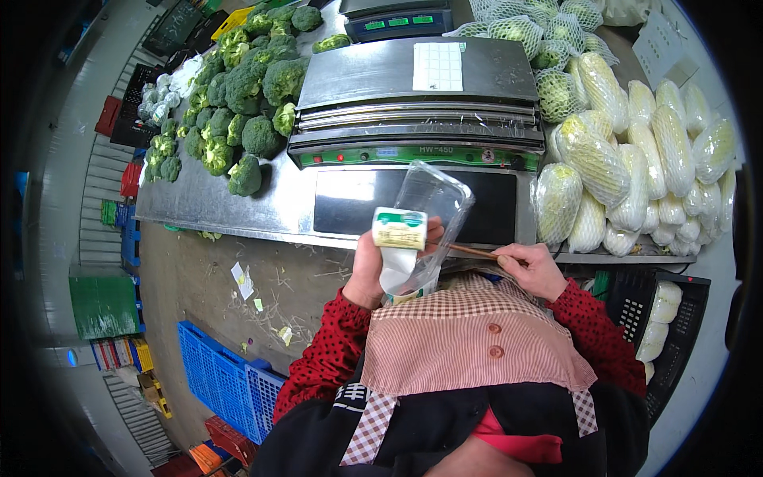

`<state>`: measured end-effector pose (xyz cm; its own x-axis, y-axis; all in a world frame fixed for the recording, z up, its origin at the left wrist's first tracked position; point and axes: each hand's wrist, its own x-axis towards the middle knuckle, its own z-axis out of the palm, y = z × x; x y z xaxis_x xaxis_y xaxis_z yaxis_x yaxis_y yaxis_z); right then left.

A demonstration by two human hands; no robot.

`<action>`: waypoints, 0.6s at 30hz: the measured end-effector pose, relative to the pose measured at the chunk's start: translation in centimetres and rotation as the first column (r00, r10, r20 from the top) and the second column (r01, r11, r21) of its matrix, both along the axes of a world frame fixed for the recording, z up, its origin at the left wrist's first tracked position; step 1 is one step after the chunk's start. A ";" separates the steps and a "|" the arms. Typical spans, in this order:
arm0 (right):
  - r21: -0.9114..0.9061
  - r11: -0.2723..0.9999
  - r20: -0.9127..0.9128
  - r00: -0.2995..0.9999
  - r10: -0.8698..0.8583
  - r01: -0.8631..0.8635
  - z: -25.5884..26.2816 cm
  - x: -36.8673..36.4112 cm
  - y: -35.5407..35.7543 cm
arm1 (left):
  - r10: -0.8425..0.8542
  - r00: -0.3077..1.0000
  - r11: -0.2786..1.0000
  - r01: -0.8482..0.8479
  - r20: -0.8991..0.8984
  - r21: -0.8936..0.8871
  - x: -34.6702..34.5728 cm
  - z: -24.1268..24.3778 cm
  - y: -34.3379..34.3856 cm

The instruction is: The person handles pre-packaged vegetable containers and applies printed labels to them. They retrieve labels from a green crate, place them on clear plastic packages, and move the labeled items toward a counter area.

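My left hand (368,265) holds a roll of printed labels (399,229) in front of the apron. From the roll a pale backing strip (398,265) curls downward. A clear plastic tray (440,188) stands tilted beside the roll, over the table's front edge; my left fingers show near it, but how it is supported is hard to tell. In my right hand (532,269) is a thin brown stick (474,251), whose far end reaches towards the tray and my left fingers. Just beyond both hands lies the dark plate (357,200) of the HW-450 wrapping machine (417,137).
Broccoli heads (238,89) are heaped on the steel table (191,200) at left. Wrapped napa cabbages (632,167) are stacked at right, below net-covered produce (518,33). A digital scale (396,22) stands behind the machine. Blue plastic crates (220,381) and scraps lie on the floor.
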<state>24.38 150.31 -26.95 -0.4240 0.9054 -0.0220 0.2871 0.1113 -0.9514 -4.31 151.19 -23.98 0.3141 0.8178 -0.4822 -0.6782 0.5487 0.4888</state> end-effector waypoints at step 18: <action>-0.155 0.988 0.004 1.000 -0.009 0.010 0.7 0.3 -1.5 | 0.108 0.958 0.994 -0.107 0.267 -0.016 -1.0 0.2 -1.4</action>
<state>24.71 148.86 -26.22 -0.4149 0.8950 -0.1637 0.2905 -0.0402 -0.9560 -5.27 149.84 -23.74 0.3419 0.8533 -0.3937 -0.8390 0.4659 0.2812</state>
